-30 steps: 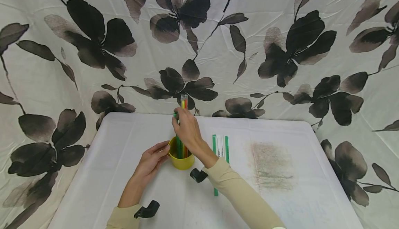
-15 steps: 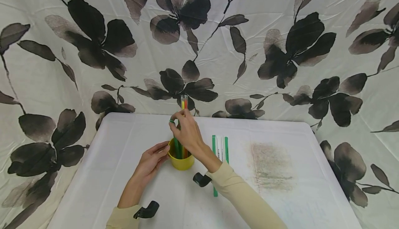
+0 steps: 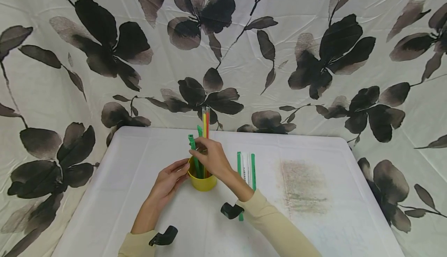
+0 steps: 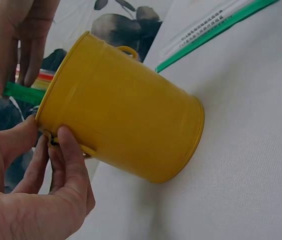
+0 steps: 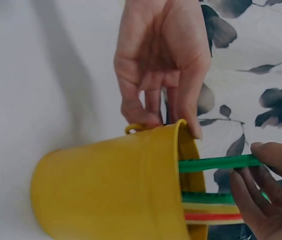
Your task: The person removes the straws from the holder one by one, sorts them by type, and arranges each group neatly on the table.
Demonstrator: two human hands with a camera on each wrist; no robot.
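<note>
A small yellow metal bucket stands on the table with several long thin sticks in it. My left hand pinches its rim by the side loop, thumb on the edge and fingers below, as the left wrist view shows. Over the mouth, my right hand pinches a slim green stick between thumb and fingers; its lower end is hidden in the bucket. A second green stick rises beside it. Behind these stand yellow and red sticks with clear upper ends.
Right of the bucket, flat green and clear printed strips lie lengthwise on the white tabletop, partly under the right forearm. Farther right is a brownish smudged patch. Floral cloth hangs behind the table.
My right hand has slid lower and a little right along the sticks, uncovering the tops of the two green ones. The left hand stays on the bucket's rim.
</note>
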